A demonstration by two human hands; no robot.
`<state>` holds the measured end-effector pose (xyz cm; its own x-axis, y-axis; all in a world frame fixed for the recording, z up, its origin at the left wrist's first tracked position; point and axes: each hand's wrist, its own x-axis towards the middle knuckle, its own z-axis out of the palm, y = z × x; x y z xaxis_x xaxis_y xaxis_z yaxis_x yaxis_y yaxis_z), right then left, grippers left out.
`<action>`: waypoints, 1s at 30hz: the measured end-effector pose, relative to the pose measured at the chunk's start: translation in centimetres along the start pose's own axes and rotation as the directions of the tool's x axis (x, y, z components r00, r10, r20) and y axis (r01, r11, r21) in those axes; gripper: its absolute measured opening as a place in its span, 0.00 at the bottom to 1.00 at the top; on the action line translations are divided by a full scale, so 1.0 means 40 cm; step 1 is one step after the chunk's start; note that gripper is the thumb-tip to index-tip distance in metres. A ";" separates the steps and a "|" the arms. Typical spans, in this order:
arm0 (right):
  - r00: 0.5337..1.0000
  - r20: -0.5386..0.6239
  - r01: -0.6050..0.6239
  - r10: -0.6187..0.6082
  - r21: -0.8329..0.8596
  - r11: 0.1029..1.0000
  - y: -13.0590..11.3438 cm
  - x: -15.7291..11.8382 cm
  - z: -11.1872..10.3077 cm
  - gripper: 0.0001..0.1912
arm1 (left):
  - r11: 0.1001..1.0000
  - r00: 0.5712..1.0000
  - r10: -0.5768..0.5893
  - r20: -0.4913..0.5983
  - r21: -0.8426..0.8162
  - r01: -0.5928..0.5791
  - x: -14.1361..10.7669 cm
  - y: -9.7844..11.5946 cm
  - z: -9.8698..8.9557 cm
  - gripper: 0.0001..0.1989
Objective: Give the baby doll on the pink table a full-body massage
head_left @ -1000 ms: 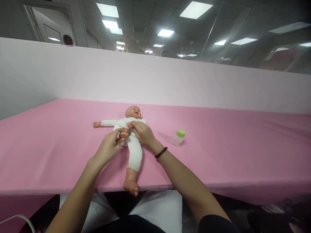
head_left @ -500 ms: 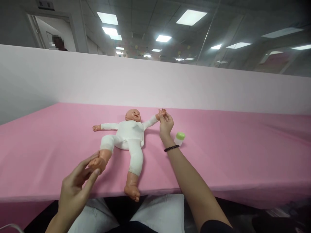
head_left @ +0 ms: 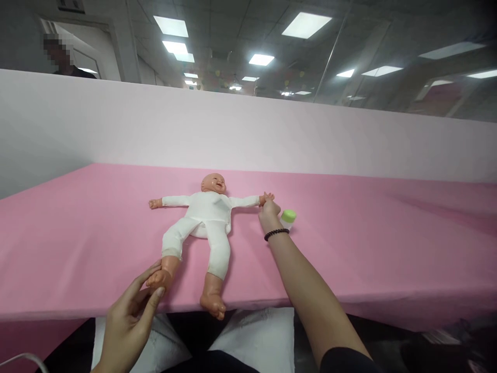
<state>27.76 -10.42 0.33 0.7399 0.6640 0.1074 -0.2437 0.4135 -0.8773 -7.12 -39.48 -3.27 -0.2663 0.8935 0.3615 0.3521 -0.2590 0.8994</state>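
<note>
The baby doll (head_left: 205, 212) lies on the pink bench (head_left: 349, 248) at one o'clock from my left hand (head_left: 130, 324), clamped on its foot (head_left: 158, 280), and nine o'clock from my right hand (head_left: 268, 215), clamped on its tiny hand (head_left: 267, 197).

I'm in what looks like an open office floor: square ceiling light panels (head_left: 306, 25) above me, a glass partition (head_left: 365, 62) on my right, a doorway (head_left: 93, 52) beyond a white partition wall (head_left: 248, 134), and a pink-covered table (head_left: 349, 248) before me.

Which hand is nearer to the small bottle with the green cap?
The right hand is nearer, just beside the bottle, on its left in view. The left hand is far from it, at the doll's foot.
</note>
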 end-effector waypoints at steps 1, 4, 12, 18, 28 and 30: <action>0.999 0.002 0.043 -0.043 0.024 0.999 -0.016 -0.013 0.013 0.09 | 1.000 1.000 0.019 -0.020 -0.009 -0.019 0.018 0.020 0.003 0.24; 0.946 0.121 0.286 -0.300 0.120 0.951 -0.068 -0.081 0.054 0.18 | 0.993 0.988 0.117 -0.106 -0.008 -0.118 0.098 0.096 0.020 0.24; 0.474 0.665 0.767 -0.577 0.011 0.642 -0.090 -0.259 0.077 0.15 | 0.921 0.940 0.273 0.207 0.227 -0.317 0.320 0.192 0.167 0.15; 0.116 0.866 0.918 -0.487 0.094 0.386 -0.047 -0.257 0.051 0.16 | 0.866 0.893 0.312 0.325 0.290 -0.408 0.329 0.146 0.243 0.20; 0.709 0.518 0.535 -0.479 0.048 0.843 -0.100 -0.197 0.068 0.20 | 0.982 0.979 0.180 0.091 0.040 -0.184 0.236 0.176 0.074 0.22; 0.844 0.357 0.393 -0.400 0.093 0.915 -0.101 -0.152 0.062 0.22 | 0.991 0.990 0.133 0.050 0.009 -0.134 0.180 0.156 0.026 0.24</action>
<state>22.69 -14.59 4.40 0.4985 0.6178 0.6081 0.0097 0.6975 -0.7165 -5.91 -34.28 4.70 -0.1722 0.8681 0.4655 0.3924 -0.3730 0.8408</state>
